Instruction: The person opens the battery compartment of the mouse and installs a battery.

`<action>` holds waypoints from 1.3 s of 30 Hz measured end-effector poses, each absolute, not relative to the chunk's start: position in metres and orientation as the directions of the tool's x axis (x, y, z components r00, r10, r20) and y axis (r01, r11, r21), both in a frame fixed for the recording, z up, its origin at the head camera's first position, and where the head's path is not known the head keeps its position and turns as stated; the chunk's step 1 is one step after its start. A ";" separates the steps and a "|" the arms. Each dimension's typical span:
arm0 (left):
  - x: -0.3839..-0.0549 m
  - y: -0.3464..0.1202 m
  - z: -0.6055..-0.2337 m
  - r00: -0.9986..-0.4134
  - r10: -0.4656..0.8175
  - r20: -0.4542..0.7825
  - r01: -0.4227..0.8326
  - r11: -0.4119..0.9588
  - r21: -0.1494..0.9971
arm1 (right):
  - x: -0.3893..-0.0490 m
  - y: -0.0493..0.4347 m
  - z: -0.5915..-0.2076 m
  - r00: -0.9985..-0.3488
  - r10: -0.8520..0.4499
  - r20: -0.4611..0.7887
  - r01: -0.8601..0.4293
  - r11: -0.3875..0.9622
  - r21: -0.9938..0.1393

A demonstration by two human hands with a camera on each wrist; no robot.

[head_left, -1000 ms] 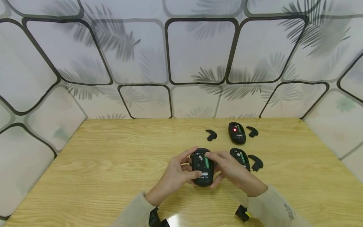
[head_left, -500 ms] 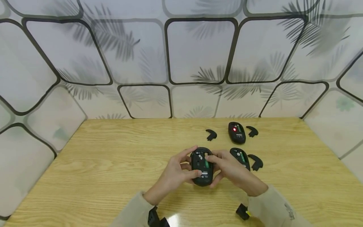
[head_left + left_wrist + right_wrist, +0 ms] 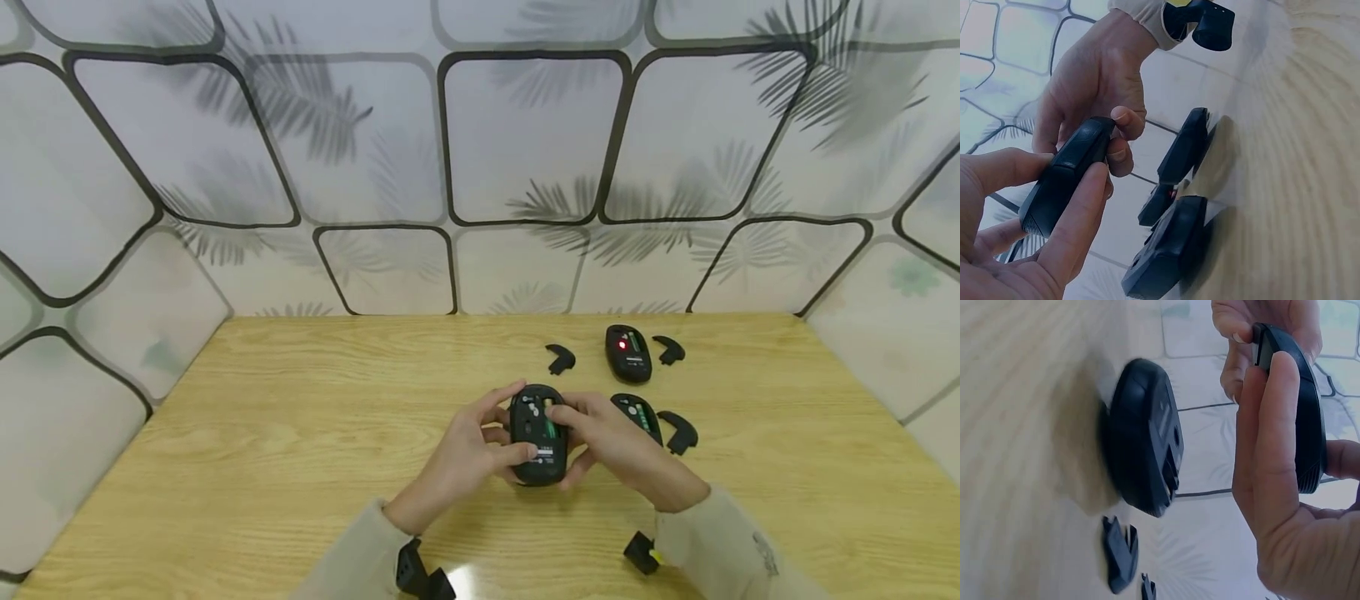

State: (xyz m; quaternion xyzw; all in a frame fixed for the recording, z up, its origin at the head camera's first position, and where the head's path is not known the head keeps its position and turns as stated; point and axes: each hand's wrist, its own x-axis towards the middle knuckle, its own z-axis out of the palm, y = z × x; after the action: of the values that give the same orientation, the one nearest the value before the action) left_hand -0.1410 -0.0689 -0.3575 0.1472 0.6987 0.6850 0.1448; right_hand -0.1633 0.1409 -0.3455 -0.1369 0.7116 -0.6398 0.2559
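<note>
A black computer mouse (image 3: 542, 472) is held underside up above the table, its battery slot uncovered. A green battery (image 3: 552, 430) shows in that slot. My left hand (image 3: 474, 442) grips the mouse's left side, thumb across the label. From the right, my right hand (image 3: 611, 437) holds it, with the thumb (image 3: 562, 414) pressed on the battery's upper part. In the left wrist view, fingers of both hands surround the mouse (image 3: 1063, 178) from its sides and end. The right wrist view shows its edge (image 3: 1311, 419) between the fingers; the slot is hidden there.
Behind lies an overturned mouse (image 3: 628, 367) with a red light. Another mouse (image 3: 636, 410) is partly behind the right hand. Curved black covers (image 3: 561, 358), (image 3: 670, 350) and a larger cover (image 3: 681, 433) lie on the wooden table (image 3: 300, 417). A patterned curtain-like backdrop stands behind.
The held mouse has risen slightly in the head view. My right thumb has shifted a little down along the slot, exposing the battery slot's upper end. My left hand keeps its grip.
</note>
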 end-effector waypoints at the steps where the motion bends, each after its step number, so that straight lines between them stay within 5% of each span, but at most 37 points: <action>1: -0.143 -0.069 -0.356 -0.913 0.407 0.003 0.013 0.023 1.000 | -0.165 0.141 -0.344 -0.834 -0.518 -0.190 0.133 0.145 -0.980; 39: -0.238 -0.060 -0.333 -0.949 0.295 -0.112 -0.060 0.181 0.982 | -0.268 0.144 -0.318 -0.856 -0.410 -0.316 0.113 0.447 -0.888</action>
State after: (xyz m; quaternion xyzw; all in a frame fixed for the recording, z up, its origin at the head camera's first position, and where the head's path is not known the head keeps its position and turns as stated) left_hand -0.2382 -0.0597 -0.3326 0.0775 0.7556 0.6353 0.1396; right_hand -0.2685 0.1441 -0.3182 -0.0914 0.8121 -0.5180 0.2527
